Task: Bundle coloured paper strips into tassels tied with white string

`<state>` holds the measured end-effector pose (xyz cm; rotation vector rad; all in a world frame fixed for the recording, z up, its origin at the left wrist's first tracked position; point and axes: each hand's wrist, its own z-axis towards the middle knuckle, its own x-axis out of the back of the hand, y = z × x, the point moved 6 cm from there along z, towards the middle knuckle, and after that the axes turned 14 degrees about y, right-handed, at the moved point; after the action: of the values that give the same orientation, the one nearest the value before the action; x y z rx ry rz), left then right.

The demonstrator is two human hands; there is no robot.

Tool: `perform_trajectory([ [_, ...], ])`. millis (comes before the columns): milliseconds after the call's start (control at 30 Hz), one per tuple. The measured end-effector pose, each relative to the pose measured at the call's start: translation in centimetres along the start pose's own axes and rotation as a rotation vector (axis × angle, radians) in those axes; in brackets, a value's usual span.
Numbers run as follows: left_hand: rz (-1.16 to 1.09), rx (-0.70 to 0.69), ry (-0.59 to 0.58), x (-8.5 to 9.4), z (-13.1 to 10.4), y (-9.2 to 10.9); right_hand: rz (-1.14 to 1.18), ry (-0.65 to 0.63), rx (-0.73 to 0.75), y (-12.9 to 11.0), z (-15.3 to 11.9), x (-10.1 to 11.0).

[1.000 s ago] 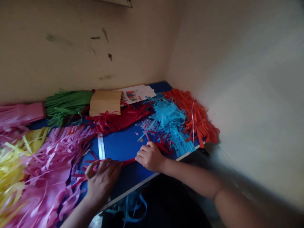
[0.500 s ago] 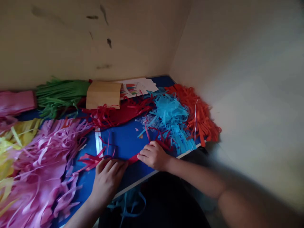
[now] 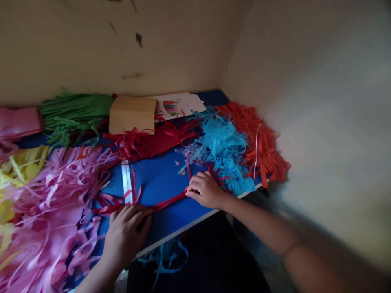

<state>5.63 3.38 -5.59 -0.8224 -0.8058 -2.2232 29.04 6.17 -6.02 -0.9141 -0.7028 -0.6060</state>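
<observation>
A narrow twist of red tissue paper [image 3: 169, 201] runs between my two hands, low over the blue table [image 3: 165, 173]. My left hand [image 3: 130, 228] is closed on its left part, and loose cut red strips fan out beyond the fingers. Near the table's front edge, my right hand [image 3: 206, 189] grips the other part, with more red fringe spreading behind it toward the blue paper. My fingertips are partly hidden under both hands. Behind my hands lies a larger fringed red tissue sheet [image 3: 155, 144].
Pink fringe [image 3: 61, 195] and yellow fringe [image 3: 24, 162] cover the left side. Green fringe [image 3: 77, 110], a brown paper piece [image 3: 132, 114] and a printed sheet [image 3: 183, 103] lie along the wall. Light blue fringe [image 3: 224, 140] and orange fringe [image 3: 259, 146] sit at the right corner.
My hands have moved farther apart, the left one leftward and the right one slightly rightward. A longer stretch of twisted red paper now shows between them.
</observation>
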Motion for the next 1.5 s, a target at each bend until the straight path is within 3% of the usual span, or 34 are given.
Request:
perform_trajectory([
  [300,0.194,0.117,-0.097,-1.1,0.4,-0.4,-0.073,-0.033,-0.085,-0.2,0.2,-0.4],
  [467,0.261,0.109,-0.21,-1.6,1.0,-0.2,-0.154,-0.08,-0.156,-0.1,0.7,-0.9],
  [600,0.302,0.033,-0.179,-1.2,1.2,0.7,-0.211,-0.07,-0.194,-0.1,0.9,-0.4],
  [667,0.297,-0.044,-0.156,-0.9,1.3,1.5,-0.242,0.02,-0.128,-0.6,1.0,0.5],
  [767,0.256,-0.099,-0.17,-0.7,1.6,2.3,-0.2,0.106,0.189,-2.7,0.7,0.9],
  [833,0.238,-0.1,-0.173,-0.6,1.9,2.5,-0.178,0.108,0.396,-4.0,0.4,0.2],
  [933,0.246,-0.097,-0.136,-0.5,2.4,2.8,-0.234,0.075,0.539,-4.7,0.4,-1.6],
  [1033,0.28,-0.135,-0.068,-0.6,2.6,3.4,-0.284,0.028,0.58,-4.6,0.8,-3.0],
  [1133,0.282,-0.169,-0.023,-0.8,2.6,3.7,-0.28,0.0,0.567,-4.3,1.4,-2.8],
  [1400,0.161,-0.122,-0.087,-1.6,3.1,2.5,-0.36,-0.203,0.75,-5.9,2.3,-2.7],
  [1500,0.166,-0.162,-0.061,-1.8,3.1,2.4,-0.301,-0.236,0.647,-5.2,3.2,-2.8],
])
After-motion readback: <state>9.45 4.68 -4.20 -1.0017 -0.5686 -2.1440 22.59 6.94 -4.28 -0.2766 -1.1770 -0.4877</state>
